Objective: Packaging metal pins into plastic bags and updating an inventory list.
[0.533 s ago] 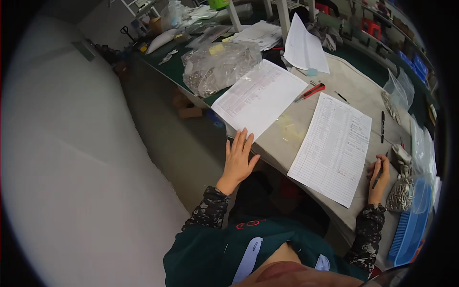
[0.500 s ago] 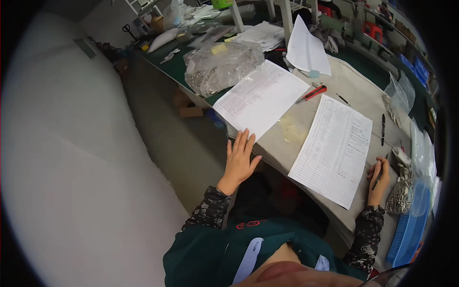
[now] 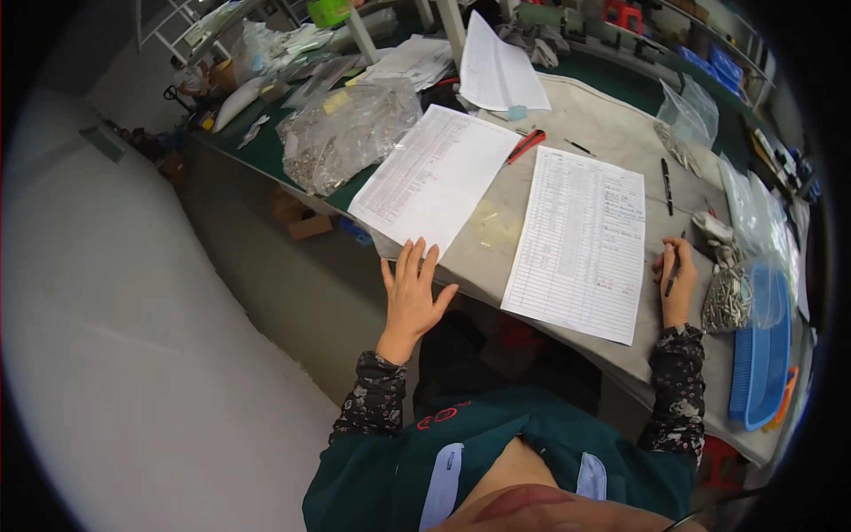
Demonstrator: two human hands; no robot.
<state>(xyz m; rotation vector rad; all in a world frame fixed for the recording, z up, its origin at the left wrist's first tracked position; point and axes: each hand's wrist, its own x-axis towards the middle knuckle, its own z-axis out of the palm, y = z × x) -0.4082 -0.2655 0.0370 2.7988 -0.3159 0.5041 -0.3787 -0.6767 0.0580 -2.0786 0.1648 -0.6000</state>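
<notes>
Plainly, the lined sheet (image 3: 574, 253) lies on the table between the two hands, closer to the right one.

Its long axis runs away from the body, the far end leaning a little right; the right hand (image 3: 676, 279) sits just beyond its right edge, apart from the paper by a narrow gap, fingers curled round a dark pen (image 3: 671, 278) that slants much the same way; I cannot tell which end writes. The left hand (image 3: 410, 297) is spread flat, palm down, fingertips at the near edge of the other sheet (image 3: 434, 173), its thumb pointing towards the lined one but well short of it. A second pen (image 3: 667, 186) lies loose beyond the right hand.
</notes>
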